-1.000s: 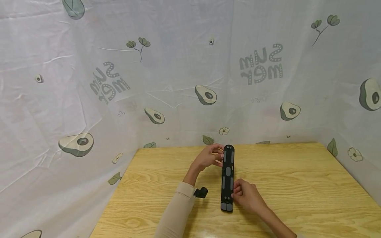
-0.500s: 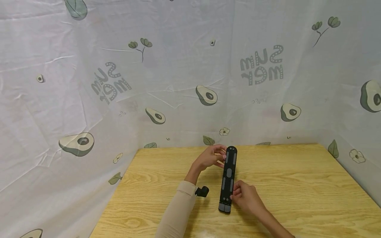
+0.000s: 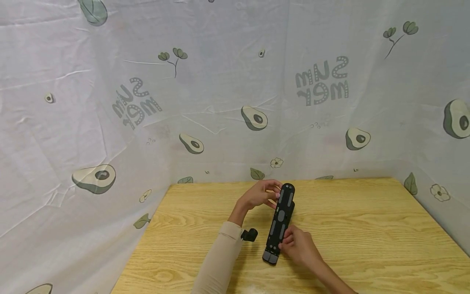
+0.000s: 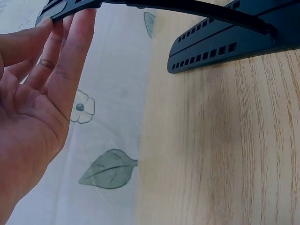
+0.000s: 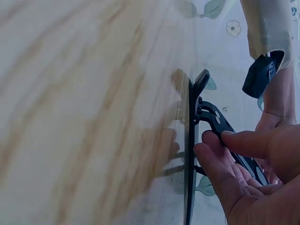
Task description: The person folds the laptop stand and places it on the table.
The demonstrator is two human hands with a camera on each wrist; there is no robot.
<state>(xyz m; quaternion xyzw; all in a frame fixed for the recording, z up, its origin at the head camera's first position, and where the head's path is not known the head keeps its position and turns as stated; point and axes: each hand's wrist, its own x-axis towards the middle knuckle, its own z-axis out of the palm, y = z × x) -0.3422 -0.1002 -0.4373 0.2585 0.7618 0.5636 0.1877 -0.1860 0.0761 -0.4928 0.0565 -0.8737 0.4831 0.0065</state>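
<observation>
Black folding stand is held in both hands over the wooden table, in the middle of the head view, its long upper panel leaning so that the rounded far end lies farther right than the near one. Grey patches run along that panel, and a grey-faced end flap sits at the near end. At the far end, the left hand pinches the panel's left edge; near the close end, the right hand pinches its right edge. A beige sleeve covers the left forearm, with a small black camera at the cuff, and a pale sheet printed with avocados hangs behind the table. From the left wrist, the left thumb presses one face of the panel while fingers support the other side, clamping its end between them; the lower plate, pierced by rows of square slots, lies on the wood, apart from that raised end. From the right wrist, the stand appears side-on: the lower plate runs along the tabletop and the panel slants away from it at a hinge, with the right thumb and forefinger closed on the panel's edge just beyond.
</observation>
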